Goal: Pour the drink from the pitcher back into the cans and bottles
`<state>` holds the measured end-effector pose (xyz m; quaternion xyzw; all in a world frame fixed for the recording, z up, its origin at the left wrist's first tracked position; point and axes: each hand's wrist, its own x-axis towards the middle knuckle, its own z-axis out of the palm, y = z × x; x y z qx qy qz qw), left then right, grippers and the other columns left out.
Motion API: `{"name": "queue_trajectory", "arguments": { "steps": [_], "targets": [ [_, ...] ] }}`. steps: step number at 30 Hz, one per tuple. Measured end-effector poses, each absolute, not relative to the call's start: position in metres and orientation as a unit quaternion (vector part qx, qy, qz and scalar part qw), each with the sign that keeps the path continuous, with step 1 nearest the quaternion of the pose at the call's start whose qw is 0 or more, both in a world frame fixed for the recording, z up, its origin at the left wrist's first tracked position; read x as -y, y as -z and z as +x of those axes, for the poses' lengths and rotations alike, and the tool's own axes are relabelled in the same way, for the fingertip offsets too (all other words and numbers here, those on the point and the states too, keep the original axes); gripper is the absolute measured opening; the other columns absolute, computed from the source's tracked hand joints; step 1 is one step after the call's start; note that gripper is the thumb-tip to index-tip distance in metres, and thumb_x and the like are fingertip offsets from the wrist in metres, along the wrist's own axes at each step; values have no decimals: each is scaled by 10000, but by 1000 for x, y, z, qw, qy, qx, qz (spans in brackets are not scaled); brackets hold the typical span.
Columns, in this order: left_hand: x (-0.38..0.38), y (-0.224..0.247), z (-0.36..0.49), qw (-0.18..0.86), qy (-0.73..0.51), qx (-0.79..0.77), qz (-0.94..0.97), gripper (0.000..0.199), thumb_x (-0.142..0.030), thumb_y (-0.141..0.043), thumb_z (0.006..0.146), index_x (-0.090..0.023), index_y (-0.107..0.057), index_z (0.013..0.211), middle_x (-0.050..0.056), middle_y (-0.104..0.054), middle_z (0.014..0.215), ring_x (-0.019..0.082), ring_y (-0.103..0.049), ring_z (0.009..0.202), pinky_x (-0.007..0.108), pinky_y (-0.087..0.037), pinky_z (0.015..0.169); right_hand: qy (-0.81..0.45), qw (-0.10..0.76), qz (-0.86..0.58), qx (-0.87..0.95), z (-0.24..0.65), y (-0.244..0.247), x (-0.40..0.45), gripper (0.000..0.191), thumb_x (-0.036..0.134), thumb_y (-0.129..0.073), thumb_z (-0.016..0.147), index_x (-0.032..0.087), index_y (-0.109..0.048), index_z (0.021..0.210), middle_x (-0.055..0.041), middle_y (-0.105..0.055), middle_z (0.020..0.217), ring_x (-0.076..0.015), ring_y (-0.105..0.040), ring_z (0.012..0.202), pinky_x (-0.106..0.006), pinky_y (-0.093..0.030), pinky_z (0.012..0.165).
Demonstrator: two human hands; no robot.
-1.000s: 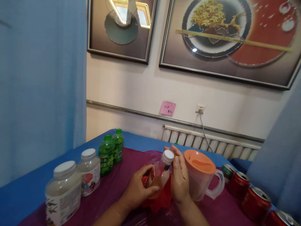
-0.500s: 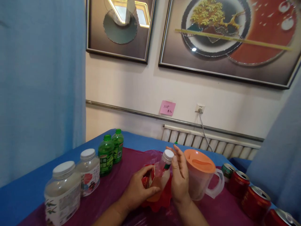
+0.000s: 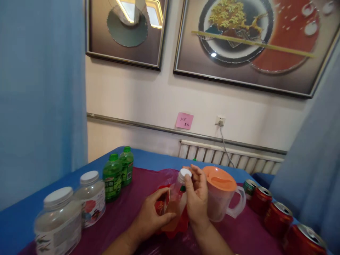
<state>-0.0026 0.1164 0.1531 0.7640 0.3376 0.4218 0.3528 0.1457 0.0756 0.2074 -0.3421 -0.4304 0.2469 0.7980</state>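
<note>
A clear bottle [image 3: 174, 203] with a white cap [image 3: 185, 173] and orange-brown liquid inside leans to the right at the middle of the table. My left hand [image 3: 152, 210] is wrapped round its lower body, with the thumb across the front. At the top, my right hand [image 3: 198, 194] has its thumb against the cap and its fingers curled behind it. Under and behind the bottle is a red scalloped dish [image 3: 183, 223], partly hidden by my hands. A clear plastic pitcher [image 3: 216, 205] with an orange lid [image 3: 219, 179] stands just right of my right hand.
On the left are two white-lidded jars [image 3: 60, 223] and two green bottles [image 3: 113, 179]. Several cans [image 3: 278, 216] line the right edge. A purple cloth [image 3: 124, 216] covers part of the blue tabletop [image 3: 23, 212]; a radiator [image 3: 207, 154] is behind.
My right hand has closed in on the cap, its fingers now curled where they were stretched upward. The left hand keeps its hold on the bottle. The camera view has shifted slightly.
</note>
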Motion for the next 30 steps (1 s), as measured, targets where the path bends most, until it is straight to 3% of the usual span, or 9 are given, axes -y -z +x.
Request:
{"name": "queue_trajectory", "arguments": {
  "steps": [3,5,13,17,19,23,26,30],
  "targets": [
    [-121,-155,-4,357,-433,-322,762,680,-419,-819,620,-191,-641,1235,112,-719,1220,303,-679,1100,418,-528,1003,-253,771,-371,451,140,-212,-73,509,395,-654,865,196,-471,1296,-102,-652,1196,-211,-631,1070,-376,-481,952],
    [-122,-158,-4,358,-449,-314,756,689,-472,-818,628,-199,-642,1235,112,-711,1239,312,-677,1105,423,-528,1006,-246,738,-411,476,135,-215,-70,468,376,-639,872,192,-502,1279,-86,-667,1149,-212,-630,1036,-369,-483,932],
    [-116,-168,-1,382,-435,-322,749,775,-629,-808,575,-229,-655,1221,114,-728,1206,360,-671,1111,470,-537,990,-146,629,-542,538,148,-235,-42,207,306,-711,772,210,-647,944,-23,-689,835,-197,-604,746,-307,-487,675],
    [-114,-164,3,455,-382,-263,760,942,-799,-759,479,-245,-652,1233,126,-714,1239,379,-653,1147,498,-514,1008,-198,669,-491,522,166,-234,-15,195,313,-761,732,211,-650,856,2,-683,766,-177,-613,697,-283,-509,633],
    [-117,-160,4,497,-357,-228,757,964,-852,-702,500,-242,-649,1244,137,-709,1248,368,-650,1154,476,-514,1002,-242,698,-453,499,180,-231,6,233,322,-776,728,210,-659,895,-4,-703,806,-186,-641,733,-298,-532,662],
    [-126,-155,6,504,-320,-228,769,723,-746,-663,682,-244,-668,1202,121,-762,1098,277,-713,947,402,-571,876,-247,713,-468,460,226,-229,53,346,345,-804,729,206,-694,1026,-49,-746,954,-222,-675,843,-338,-549,742],
    [-127,-154,8,482,-325,-249,775,586,-621,-692,715,-235,-684,1156,93,-776,992,236,-708,847,358,-585,808,-211,702,-526,431,271,-230,79,407,389,-821,723,196,-705,1062,-88,-747,1048,-253,-684,908,-371,-549,789],
    [-117,-155,14,447,-357,-287,768,491,-545,-675,720,-239,-699,1104,65,-775,933,221,-699,814,348,-591,793,-119,674,-608,403,327,-231,85,461,468,-823,681,180,-709,1023,-90,-755,985,-261,-686,848,-366,-544,740]
  ]
}}
